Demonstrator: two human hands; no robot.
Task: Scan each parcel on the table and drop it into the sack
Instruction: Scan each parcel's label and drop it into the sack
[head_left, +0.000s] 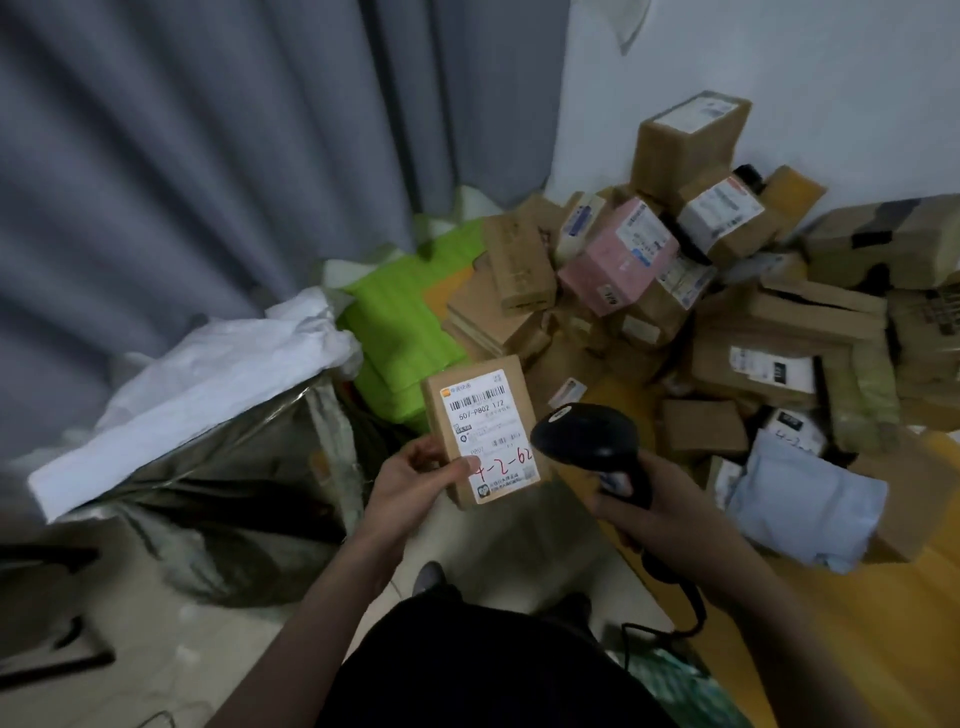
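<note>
Cardboard parcel (480, 428) in left hand (410, 480) — black scanner (587, 439) in right hand (660, 514).

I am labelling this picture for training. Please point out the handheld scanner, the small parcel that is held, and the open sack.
handheld scanner (584, 434): head view, on top of its black head.
small parcel (480, 410): head view, on its white label.
open sack (223, 467): head view, on its dark inner wall.
</note>
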